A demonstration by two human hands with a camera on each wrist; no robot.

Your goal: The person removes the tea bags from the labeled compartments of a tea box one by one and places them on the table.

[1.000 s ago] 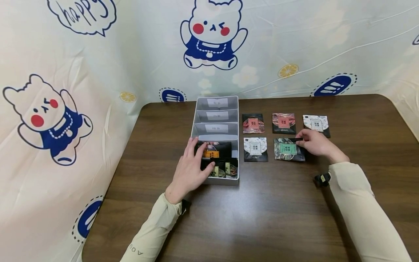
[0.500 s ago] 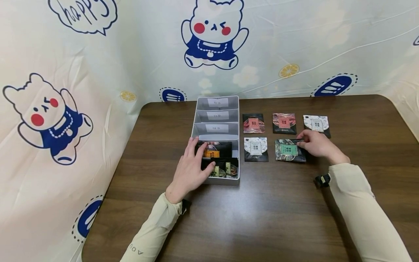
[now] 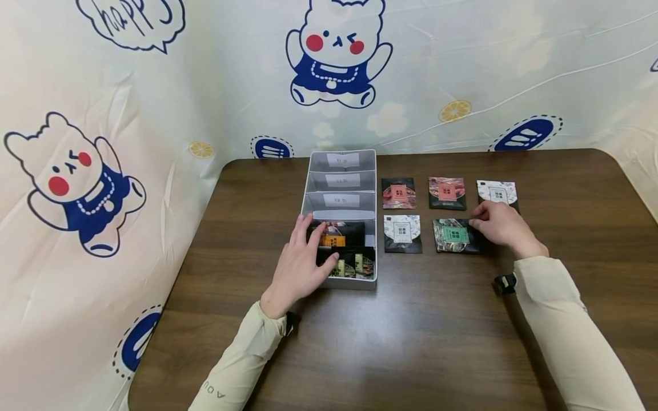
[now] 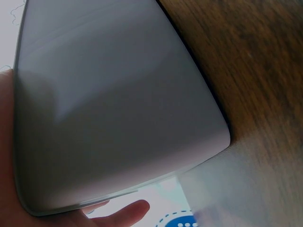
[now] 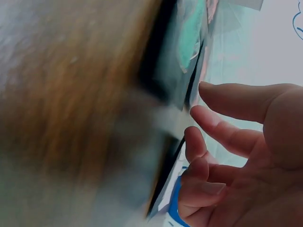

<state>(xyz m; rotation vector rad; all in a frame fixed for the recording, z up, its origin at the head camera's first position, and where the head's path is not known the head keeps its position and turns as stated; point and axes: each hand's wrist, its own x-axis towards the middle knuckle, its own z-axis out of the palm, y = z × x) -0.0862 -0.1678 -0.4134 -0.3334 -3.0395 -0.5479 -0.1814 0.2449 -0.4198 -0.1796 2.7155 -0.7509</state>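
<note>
My left hand [image 3: 297, 274] lies over the left rim of the grey divided box [image 3: 371, 234], its fingers fairly straight. In the left wrist view, the box's smooth outer wall [image 4: 109, 109] fills most of the picture, with fingers [image 4: 130, 213] beyond it. Black tea packets [image 3: 344, 233] with orange and yellow-green labels stand in the near compartments. At right, my right hand [image 3: 505, 229] pinches the upper right corner of the green-labelled tea packet [image 3: 454, 234] between thumb and forefinger. The right wrist view has those fingertips [image 5: 204, 89] right at the packet's edge.
Two red-labelled packets [image 3: 398, 193] and two white packets [image 3: 402, 233] lie flat on the wooden table [image 3: 411, 342], right of the box. One white packet is partly behind my right hand. Paper labels [image 3: 343, 180] mark the far compartments. A patterned cloth [image 3: 231, 85] hangs behind.
The green-labelled packet has shifted slightly to the right along with my right fingertips, and its lifted dark corner is now mostly covered by them. My left hand has stayed on the box.
</note>
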